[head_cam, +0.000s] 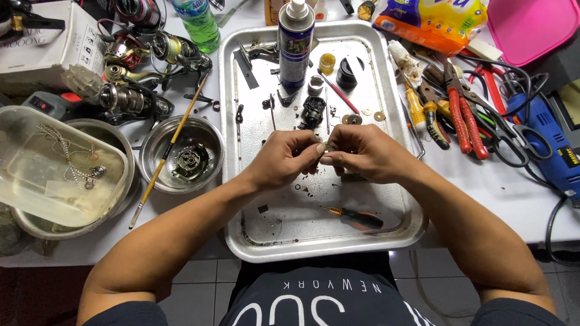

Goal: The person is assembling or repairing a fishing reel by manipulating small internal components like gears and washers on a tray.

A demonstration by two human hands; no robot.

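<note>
At frame centre, the left hand (pixel 283 158) and right hand (pixel 357 152) pinch one tiny metal part (pixel 325 145) between fingertips, possibly a washer. Many loose parts lie scattered across the tray (pixel 396 208), suggesting disassembly well underway, reassembly not begun.

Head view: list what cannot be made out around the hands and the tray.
- Small part pinched between the left hand and right hand: covered by fingertips, too small to identify.
- Specks on the metal tray: too small to tell.
- Blue power tool: cut off by the right edge.
- Spray can: cap touches the top edge.
</note>
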